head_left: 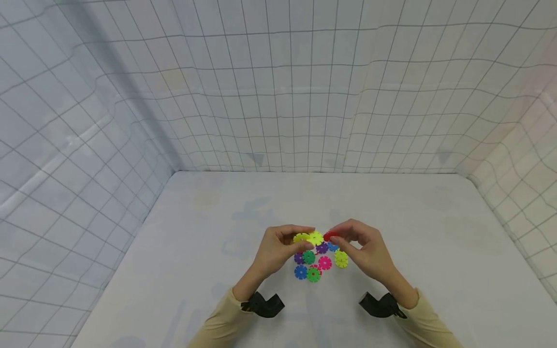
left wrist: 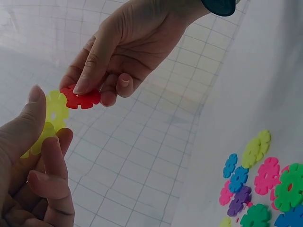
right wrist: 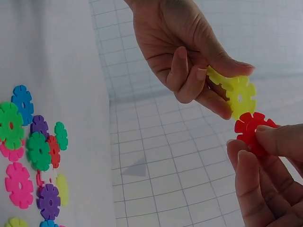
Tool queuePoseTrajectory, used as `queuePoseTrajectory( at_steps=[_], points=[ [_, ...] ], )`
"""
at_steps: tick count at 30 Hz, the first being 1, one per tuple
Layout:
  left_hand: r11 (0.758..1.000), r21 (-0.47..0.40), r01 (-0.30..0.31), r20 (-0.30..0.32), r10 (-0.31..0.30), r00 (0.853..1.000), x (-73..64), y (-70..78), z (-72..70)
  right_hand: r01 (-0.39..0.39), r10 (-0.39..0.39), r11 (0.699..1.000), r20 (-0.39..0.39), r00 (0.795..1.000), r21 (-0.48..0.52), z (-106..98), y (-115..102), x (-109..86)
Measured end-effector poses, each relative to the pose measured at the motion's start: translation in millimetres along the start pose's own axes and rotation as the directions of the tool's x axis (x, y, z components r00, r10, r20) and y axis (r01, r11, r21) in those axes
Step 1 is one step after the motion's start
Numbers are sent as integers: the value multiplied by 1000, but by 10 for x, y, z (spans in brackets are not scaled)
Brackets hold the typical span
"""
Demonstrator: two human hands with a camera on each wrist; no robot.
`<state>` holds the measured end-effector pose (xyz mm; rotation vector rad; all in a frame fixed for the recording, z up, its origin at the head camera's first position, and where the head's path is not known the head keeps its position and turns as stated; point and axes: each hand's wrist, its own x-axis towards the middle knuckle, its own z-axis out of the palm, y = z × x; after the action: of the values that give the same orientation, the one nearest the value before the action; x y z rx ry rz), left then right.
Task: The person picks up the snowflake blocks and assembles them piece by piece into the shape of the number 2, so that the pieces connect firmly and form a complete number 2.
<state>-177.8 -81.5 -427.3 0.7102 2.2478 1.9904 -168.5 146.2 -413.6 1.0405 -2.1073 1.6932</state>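
Observation:
My left hand (head_left: 278,247) pinches two joined yellow notched discs (left wrist: 56,111), flower-shaped and plastic, between thumb and fingers. Between thumb and fingertips, my right hand (head_left: 363,245) holds a red notched disc (right wrist: 252,130). The red disc's edge meets the outer yellow disc's edge in both wrist views. Both hands are raised over a loose group of similar discs on the table, among them a pink disc (head_left: 325,263), a green disc (head_left: 313,275) and a purple disc (right wrist: 49,202). Fingers cover part of each held disc.
The discs lie on a white table (head_left: 209,270), some overlapping, with a blue disc (head_left: 300,272) near the front and a yellow pair (head_left: 341,258) at the right. White grid-lined curtains (head_left: 278,96) enclose the back and sides. A black wrist mount (head_left: 263,305) sits on each forearm.

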Motion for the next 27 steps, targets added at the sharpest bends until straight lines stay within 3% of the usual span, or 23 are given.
queuePoseTrajectory(
  at_steps=[4,8,12,15,18,24,27],
  points=[
    [999,6,-36,0,36,999,1,-12,14,13,-13,999,-21,1000,-37,23,-86,23],
    [993,5,-114,-4,114,993,1,-24,26,-9,8,999,-37,999,-36,38,9,-31],
    [973,-33,-230,6,230,973,-4,-14,42,1,0,1000,-48,999,15,47,52,-70],
    [958,-51,-282,10,283,959,-14,5,54,28,-26,999,-61,998,41,57,58,-81],
    [955,-47,-291,7,292,956,-24,20,67,68,-64,996,-71,995,54,77,60,-81],
    [965,-40,-260,14,261,965,-28,44,81,148,-143,987,-74,987,62,109,76,-65],
    [963,-20,-269,38,269,962,-24,110,64,149,-145,988,-81,986,42,112,80,-59]
  ],
)
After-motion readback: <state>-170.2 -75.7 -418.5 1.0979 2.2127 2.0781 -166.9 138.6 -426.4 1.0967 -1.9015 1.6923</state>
